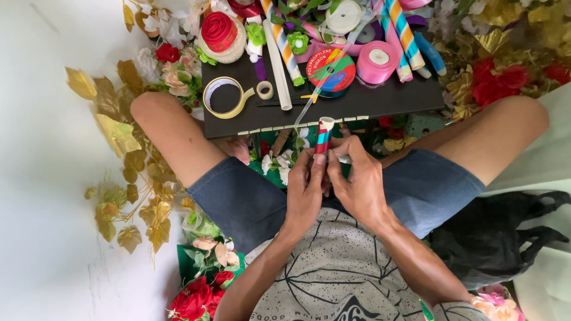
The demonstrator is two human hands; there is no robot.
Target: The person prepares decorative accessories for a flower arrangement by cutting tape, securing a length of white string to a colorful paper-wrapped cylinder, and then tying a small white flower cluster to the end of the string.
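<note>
A short stick (pixel 323 135) wrapped in red, blue and white ribbon stands upright between my hands, just below the front edge of the black board (pixel 357 107). My left hand (pixel 306 191) grips its lower part from the left. My right hand (pixel 355 181) pinches it from the right and also holds a small pale object beside it. A clear ribbon strand (pixel 324 80) runs from the stick's top up across the board toward the rolls at the back.
On the black board lie ribbon rolls: pink (pixel 377 61), red-green (pixel 331 72), a yellow tape ring (pixel 225 97), striped wrapped sticks (pixel 403 35). Gold leaves (pixel 119 134) and artificial flowers (pixel 196 297) cover the floor at left. A black bag (pixel 493 238) sits at right.
</note>
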